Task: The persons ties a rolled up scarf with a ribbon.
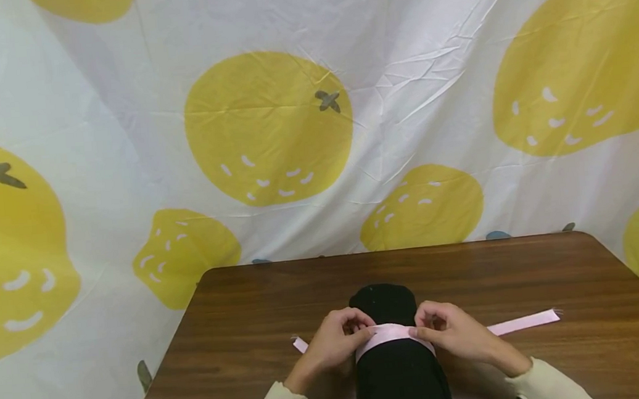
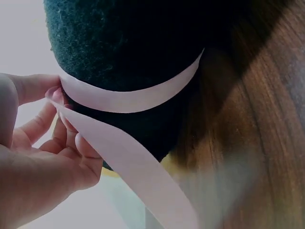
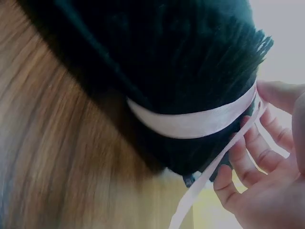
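A rolled black fringed cloth (image 1: 401, 376), perhaps a scarf, lies lengthwise on the table. Around its far part runs a pale pink ribbon (image 1: 390, 332). My left hand (image 1: 335, 339) pinches the ribbon between thumb and fingers at the roll's upper left. In the left wrist view, one ribbon tail (image 2: 128, 160) hangs away from those fingertips. On the upper right, my right hand (image 1: 457, 332) pinches the ribbon too, and the other tail (image 3: 200, 179) trails from it in the right wrist view. Loose fringe (image 3: 259, 47) sticks out at the roll's edge there.
The brown wood-grain table (image 1: 260, 309) has rounded far corners. Behind it hangs a white cloth (image 1: 396, 27) printed with yellow fruit. One ribbon end (image 1: 528, 321) reaches over the table to the right; the other end (image 1: 300, 344) pokes out left of the left hand.
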Demonstrator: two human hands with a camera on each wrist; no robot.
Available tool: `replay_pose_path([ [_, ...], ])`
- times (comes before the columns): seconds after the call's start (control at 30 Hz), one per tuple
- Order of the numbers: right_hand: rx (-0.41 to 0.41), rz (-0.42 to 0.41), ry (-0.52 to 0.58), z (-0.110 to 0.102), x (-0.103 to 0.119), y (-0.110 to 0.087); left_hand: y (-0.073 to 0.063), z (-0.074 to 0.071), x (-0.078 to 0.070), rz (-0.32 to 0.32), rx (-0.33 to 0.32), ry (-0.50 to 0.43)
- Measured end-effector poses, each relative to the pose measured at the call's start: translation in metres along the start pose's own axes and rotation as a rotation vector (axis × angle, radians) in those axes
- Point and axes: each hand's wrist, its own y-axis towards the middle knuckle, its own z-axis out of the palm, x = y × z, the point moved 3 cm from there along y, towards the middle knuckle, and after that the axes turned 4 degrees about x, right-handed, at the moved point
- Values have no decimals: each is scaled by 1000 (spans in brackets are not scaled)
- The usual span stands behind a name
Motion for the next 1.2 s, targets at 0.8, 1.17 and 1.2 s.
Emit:
replay_pose_path([
  [0.8, 162, 14, 185, 1, 7, 9, 4, 0, -4, -12, 1, -224],
  [1.17, 219, 20, 133, 5, 12, 13, 3, 0, -6, -51, -13, -141],
  [1.2, 220, 20, 135, 5, 12, 13, 2, -1, -6, -63, -14, -134],
])
